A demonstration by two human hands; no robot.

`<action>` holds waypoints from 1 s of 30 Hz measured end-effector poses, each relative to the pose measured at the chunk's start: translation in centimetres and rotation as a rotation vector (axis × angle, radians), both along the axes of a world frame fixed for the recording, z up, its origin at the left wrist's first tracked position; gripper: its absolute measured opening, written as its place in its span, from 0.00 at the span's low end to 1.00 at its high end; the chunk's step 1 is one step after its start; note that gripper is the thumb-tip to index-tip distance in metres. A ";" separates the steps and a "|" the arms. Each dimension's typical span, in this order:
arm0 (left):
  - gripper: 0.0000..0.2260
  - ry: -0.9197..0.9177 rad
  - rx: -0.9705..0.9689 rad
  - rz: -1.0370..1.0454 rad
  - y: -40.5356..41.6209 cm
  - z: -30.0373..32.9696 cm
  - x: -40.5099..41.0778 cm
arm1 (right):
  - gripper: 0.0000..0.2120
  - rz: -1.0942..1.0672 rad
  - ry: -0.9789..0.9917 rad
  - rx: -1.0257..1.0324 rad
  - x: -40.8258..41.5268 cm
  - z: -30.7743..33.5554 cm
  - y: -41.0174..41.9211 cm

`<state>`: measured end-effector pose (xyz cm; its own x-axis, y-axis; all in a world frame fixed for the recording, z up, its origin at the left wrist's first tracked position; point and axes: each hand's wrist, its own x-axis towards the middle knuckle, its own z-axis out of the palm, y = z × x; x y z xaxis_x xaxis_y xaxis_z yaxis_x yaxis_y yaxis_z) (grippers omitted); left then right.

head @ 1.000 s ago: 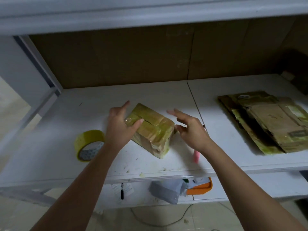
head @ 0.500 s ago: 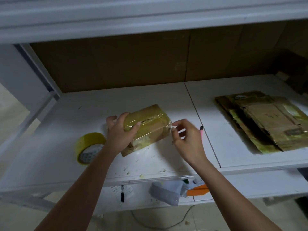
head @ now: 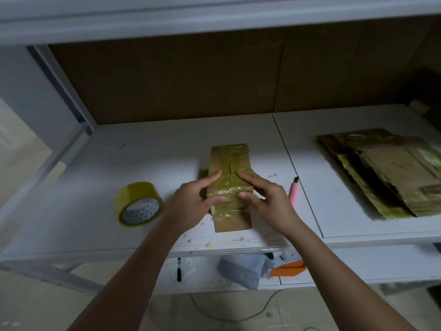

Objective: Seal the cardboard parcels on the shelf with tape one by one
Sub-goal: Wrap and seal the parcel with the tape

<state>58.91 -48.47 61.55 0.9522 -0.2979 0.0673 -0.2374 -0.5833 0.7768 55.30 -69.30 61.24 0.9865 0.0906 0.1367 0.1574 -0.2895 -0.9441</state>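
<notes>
Both hands pressing tape flat on the parcel, centre of the shelf.

The small oblong brown cardboard parcel wrapped in yellowish tape (head: 229, 185) lies flat on the white shelf board (head: 167, 149), long axis running away from the viewer, far end toward the back wall, centre seam along that axis. Left hand (head: 191, 204) and right hand (head: 265, 199) rest on its near half, fingers straight, thumbs on the front edge, gripping nothing. Judgement: smooth outward from the seam with firm, even pressure so no bubbles lift (cross-band looks wrinkled). Yellow tape roll (head: 138, 204) stands left; pink utility knife (head: 293, 190) right.
</notes>
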 end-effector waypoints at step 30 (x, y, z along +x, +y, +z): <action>0.22 0.046 0.459 0.277 9.3 3.7 1.9 | 0.24 -0.142 -0.397 -0.411 -0.8 5.6 4.1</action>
